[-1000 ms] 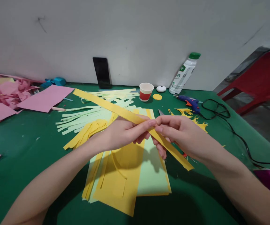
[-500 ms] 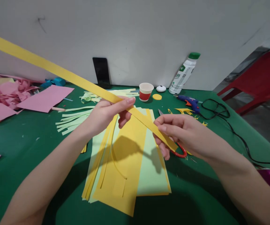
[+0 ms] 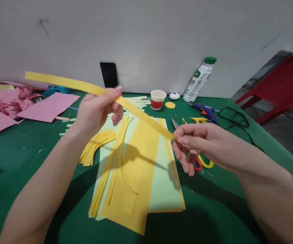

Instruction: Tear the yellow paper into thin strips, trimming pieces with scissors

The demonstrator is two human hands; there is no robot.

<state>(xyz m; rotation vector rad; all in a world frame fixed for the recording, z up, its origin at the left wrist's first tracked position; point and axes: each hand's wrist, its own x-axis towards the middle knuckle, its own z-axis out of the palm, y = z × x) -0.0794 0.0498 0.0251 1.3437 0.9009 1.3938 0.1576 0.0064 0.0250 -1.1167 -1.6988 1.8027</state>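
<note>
A long yellow paper strip [image 3: 143,116] stretches between my hands above the table. My left hand [image 3: 95,108] pinches it partway along, thumb on top, and its free length runs out to the left. At the strip's right end, my right hand [image 3: 197,142] grips the tip between thumb and fingers. Below lie yellow paper sheets [image 3: 138,162] and pale green sheets [image 3: 164,189], with several narrow yellow strips [image 3: 105,179] on their left side. Scissors [image 3: 207,162] with red and yellow handles are partly hidden behind my right hand.
Pink paper [image 3: 51,106] lies at the left, and a bundle of yellow strips [image 3: 95,145] beside my left forearm. At the back stand a phone [image 3: 109,75], a paper cup [image 3: 158,100] and a bottle [image 3: 198,81]. A glue gun [image 3: 204,112] with its cord lies right.
My left hand has moved left and slightly up along the strip, widening the gap between my hands. My right hand has shifted slightly right and now holds the strip's very end.
</note>
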